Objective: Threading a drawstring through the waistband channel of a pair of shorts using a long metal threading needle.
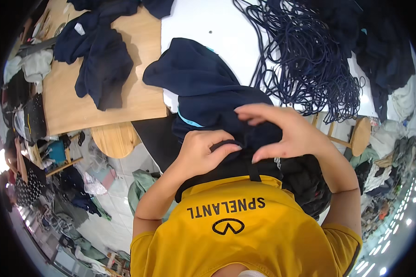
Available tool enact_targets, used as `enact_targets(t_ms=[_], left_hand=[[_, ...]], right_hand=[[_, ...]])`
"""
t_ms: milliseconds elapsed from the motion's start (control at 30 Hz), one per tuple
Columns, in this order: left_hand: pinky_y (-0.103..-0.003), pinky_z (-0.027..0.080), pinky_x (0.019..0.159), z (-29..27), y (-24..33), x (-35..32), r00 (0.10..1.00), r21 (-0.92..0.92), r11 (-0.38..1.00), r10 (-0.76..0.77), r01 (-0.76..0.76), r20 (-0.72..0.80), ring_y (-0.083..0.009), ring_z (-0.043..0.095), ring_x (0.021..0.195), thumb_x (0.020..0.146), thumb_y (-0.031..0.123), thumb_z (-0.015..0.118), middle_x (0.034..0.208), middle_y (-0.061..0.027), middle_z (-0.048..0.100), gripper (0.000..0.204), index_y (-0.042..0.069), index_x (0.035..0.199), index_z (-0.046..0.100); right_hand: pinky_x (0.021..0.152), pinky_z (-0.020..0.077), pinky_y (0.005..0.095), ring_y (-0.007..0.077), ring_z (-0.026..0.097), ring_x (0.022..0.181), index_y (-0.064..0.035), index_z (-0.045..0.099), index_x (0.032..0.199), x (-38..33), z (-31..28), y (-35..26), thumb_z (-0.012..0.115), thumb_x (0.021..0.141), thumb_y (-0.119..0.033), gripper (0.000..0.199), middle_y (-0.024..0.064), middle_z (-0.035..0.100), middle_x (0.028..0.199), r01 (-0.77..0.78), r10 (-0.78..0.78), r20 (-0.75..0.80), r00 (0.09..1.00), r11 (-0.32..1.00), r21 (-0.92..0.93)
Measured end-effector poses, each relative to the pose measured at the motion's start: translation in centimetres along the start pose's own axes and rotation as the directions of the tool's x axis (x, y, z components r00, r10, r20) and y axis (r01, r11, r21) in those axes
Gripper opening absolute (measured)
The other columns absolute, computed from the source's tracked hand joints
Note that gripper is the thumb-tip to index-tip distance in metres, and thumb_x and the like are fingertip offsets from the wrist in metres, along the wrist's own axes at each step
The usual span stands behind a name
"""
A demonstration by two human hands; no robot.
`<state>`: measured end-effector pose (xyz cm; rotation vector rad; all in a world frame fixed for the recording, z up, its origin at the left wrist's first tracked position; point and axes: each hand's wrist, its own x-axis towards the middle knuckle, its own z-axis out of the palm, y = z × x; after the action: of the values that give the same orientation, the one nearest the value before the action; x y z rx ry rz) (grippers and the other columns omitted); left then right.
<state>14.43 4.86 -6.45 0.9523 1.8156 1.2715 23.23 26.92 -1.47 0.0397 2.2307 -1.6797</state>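
A navy garment (217,97) lies bunched over the table's near edge and down into my lap. Along its left side runs a short light-blue strip (189,121). My left hand (202,152) pinches a dark edge of this cloth between thumb and forefinger. To its right, my right hand (289,131) hovers over the garment with thumb and fingers spread apart, and nothing shows between them. Folds of dark cloth beneath both hands blend together, so the held edge is only partly visible.
A heap of navy cords (305,60) covers the right of the white tabletop (208,23). Another navy garment (99,60) lies on the wooden board (145,99) at left. Wooden stools (115,138) stand either side. Cloth piles fill the floor; a person (27,180) is at far left.
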Motion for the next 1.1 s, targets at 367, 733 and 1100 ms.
enact_targets(t_ms=[367, 733, 1100], left_hand=[[-0.028, 0.046, 0.088, -5.2, -2.2, -1.7, 0.910, -0.440, 0.808, -0.268, 0.391, 0.317, -0.0138, 0.060, 0.095, 0.100, 0.034, 0.046, 0.101, -0.0084, 0.068, 0.042, -0.002, 0.108, 0.066], [-0.024, 0.048, 0.080, -5.5, -3.7, -2.4, 0.892, -0.286, 0.869, -0.305, 0.404, 0.333, -0.0108, 0.061, 0.088, 0.094, 0.021, 0.058, 0.097, -0.0066, 0.069, 0.028, -0.001, 0.109, 0.067], [-0.019, 0.044, 0.066, -2.7, -4.7, -0.7, 0.887, -0.461, 0.769, -0.302, 0.443, 0.349, -0.0043, 0.056, 0.069, 0.084, 0.012, 0.071, 0.076, -0.0001, 0.066, 0.014, -0.001, 0.087, 0.069]], right_hand=[[0.061, 0.0426, 0.0211, 0.0064, 0.053, 0.064, -0.0011, 0.069, 0.078, 0.7, 1.1, 2.3, 0.073, 0.078, -0.008, 0.009, -0.0005, 0.063, 0.068, -0.163, 0.176, -0.087, 0.981, 0.976, 0.142], [0.060, 0.0401, 0.0227, 0.0085, 0.051, 0.063, -0.0028, 0.057, 0.067, -0.2, 1.6, 3.4, 0.066, 0.073, -0.001, 0.011, 0.0005, 0.054, 0.062, -0.219, 0.194, -0.361, 0.912, 0.975, -0.030], [0.057, 0.0453, 0.0239, 0.0180, 0.062, 0.063, -0.0014, 0.044, 0.064, 0.2, 2.2, 1.6, 0.061, 0.062, 0.008, 0.019, 0.0085, 0.061, 0.067, 0.013, -0.159, -0.416, 0.895, 0.943, -0.332]])
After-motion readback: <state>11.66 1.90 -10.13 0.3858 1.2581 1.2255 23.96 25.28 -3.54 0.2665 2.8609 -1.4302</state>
